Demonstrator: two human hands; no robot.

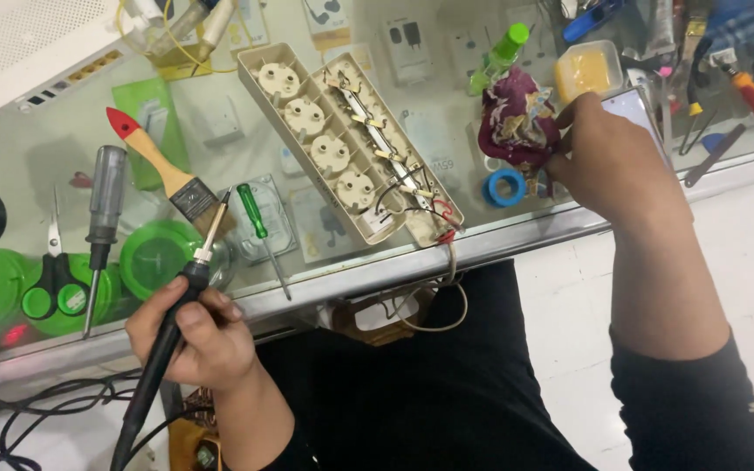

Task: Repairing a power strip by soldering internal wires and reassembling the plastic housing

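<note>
**Soldering iron in one hand, cloth under the other**

At the near edge of the glass counter point(63, 144), the left hand point(192, 336) is closed around the black handle of a soldering iron point(187, 288), whose metal tip points up and away towards the bristles of a paintbrush point(163, 161) with a red-tipped wooden handle. The iron's cord trails down past the wrist. Just right of the tip lies a small green-handled screwdriver point(259, 228); left of it are a larger clear-handled screwdriver point(102, 218) and green-handled scissors point(56, 279).

Across the counter, the right hand point(613, 157) rests with its fingers curled against a crumpled dark red cloth point(515, 122); whether it actually grips the cloth cannot be told. A blue tape roll point(506, 187) sits just below the cloth, a yellow tub point(588, 70) behind it.

Between the two hands, well apart from both, an opened beige power strip point(342, 144) lies diagonally, its round socket inserts and inner wiring exposed, its cable hanging over the counter's edge.
</note>
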